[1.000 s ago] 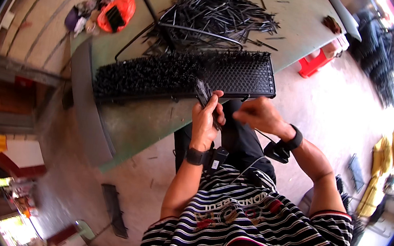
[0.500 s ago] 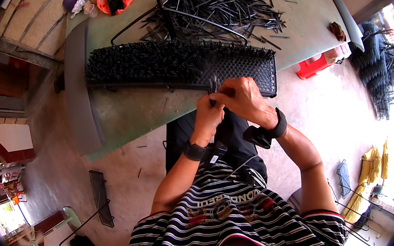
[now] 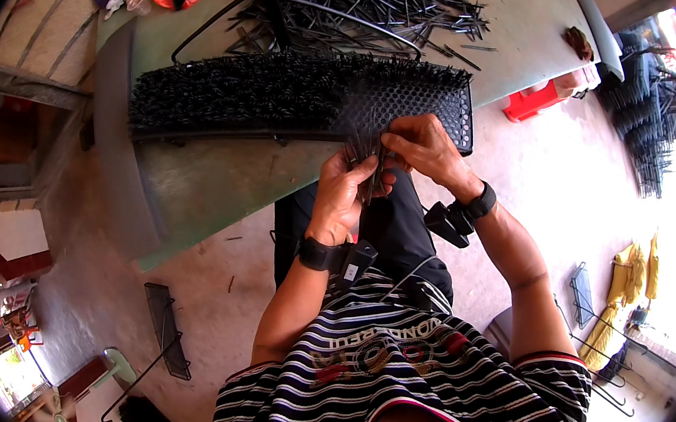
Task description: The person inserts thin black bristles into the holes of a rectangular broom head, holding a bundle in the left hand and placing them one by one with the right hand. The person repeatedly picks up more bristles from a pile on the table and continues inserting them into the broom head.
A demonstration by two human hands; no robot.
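Slim black plastic strips [image 3: 365, 146] sat pinched in the left hand [image 3: 343, 185]; the right hand [image 3: 427, 148], apparently pinching one, needed light pressure

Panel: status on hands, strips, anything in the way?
Left hand gripping loose strips. Right hand at them, grip unclear. Panel bristly at left, bare holes toward right end. Black post behind panel, away from hands.
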